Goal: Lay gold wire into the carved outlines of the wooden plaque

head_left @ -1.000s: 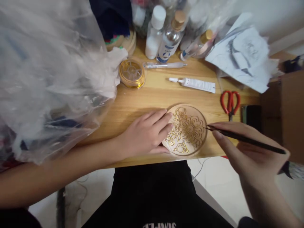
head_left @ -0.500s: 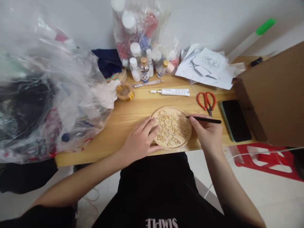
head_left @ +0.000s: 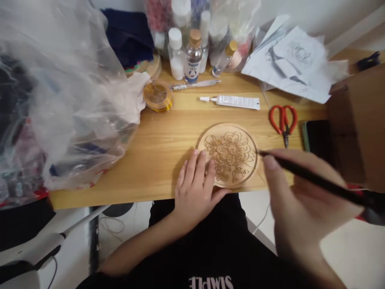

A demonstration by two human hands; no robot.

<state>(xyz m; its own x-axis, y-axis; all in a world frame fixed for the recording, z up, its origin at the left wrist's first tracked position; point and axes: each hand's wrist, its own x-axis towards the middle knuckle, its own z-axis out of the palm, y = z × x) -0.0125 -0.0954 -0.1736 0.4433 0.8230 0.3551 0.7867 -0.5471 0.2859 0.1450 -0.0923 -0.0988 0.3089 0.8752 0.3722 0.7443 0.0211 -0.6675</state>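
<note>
A round wooden disc [head_left: 231, 154] with a raised gold wire flower pattern lies at the table's front edge. My left hand [head_left: 195, 188] rests on its lower left rim, fingers spread, the thumb along the near edge. Right of the disc, my right hand [head_left: 300, 196] is raised close to the camera, pinching a slim black tool [head_left: 319, 179]. The tool's thin tip points left, near the disc's right rim; whether it touches is unclear.
Behind the disc lie a white tube [head_left: 237, 102], a pen [head_left: 197, 84] and a gold wire spool [head_left: 158, 96]. Red-handled pliers [head_left: 283, 122], a phone [head_left: 318, 140] and a cardboard box [head_left: 367, 120] are at right. Plastic bags [head_left: 75, 92] fill the left; small bottles [head_left: 192, 60] stand behind.
My right hand has risen toward the camera with the black tool, its tip now at the disc's right rim. My left hand has turned, fingers pointing more forward. The view has shifted closer.
</note>
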